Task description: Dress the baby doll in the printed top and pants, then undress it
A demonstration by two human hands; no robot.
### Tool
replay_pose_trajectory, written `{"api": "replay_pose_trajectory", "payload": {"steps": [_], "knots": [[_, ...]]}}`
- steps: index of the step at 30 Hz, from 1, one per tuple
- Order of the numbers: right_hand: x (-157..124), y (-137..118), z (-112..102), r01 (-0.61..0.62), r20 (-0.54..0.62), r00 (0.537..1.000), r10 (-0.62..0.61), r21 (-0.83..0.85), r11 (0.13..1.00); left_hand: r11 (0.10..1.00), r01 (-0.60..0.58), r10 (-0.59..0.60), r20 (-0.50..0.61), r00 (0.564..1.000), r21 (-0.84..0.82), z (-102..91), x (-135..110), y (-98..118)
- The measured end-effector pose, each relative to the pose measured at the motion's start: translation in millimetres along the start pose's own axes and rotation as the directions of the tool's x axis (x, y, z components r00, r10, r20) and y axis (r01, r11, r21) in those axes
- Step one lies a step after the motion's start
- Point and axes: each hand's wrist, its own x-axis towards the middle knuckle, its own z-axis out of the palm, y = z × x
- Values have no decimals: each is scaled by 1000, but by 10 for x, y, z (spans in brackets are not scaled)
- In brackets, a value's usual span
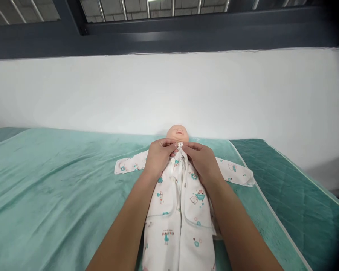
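A baby doll [177,131] lies on its back, head toward the wall. It is dressed in a white printed baby jacket [197,197], whose sleeves stretch out to both sides. At the collar, my left hand [160,155] pinches the left front edge. My right hand [199,158] pinches the opposite edge close beside it, with the fingertips of both hands nearly meeting under the doll's chin. Below them the two front edges run side by side, with small snaps along them. White printed pants [164,250] extend from under the jacket toward me.
A light green blanket [59,188] with wrinkles covers the surface under the doll. Along the right lies a darker green quilted cover [296,188]. Behind stands a white wall [107,94], with a dark window frame [186,34] and metal bars above it.
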Motion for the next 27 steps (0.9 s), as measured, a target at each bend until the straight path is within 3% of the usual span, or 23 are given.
{"api": "replay_pose_trajectory", "payload": {"steps": [11, 17, 22, 27], "knots": [[8, 54, -41, 55, 104, 992, -64, 91, 994, 999, -16, 17, -20, 1000, 44, 31, -23, 18], [38, 73, -64, 100, 124, 987, -100, 1, 995, 999, -20, 20, -12, 1000, 25, 28, -22, 11], [50, 77, -83, 137, 180, 976, -121, -76, 988, 998, -41, 38, 68, 997, 43, 8, -22, -31], [34, 42, -88, 149, 202, 973, -111, -181, 972, 985, -69, 60, 64, 996, 160, 9, -19, -28]]}}
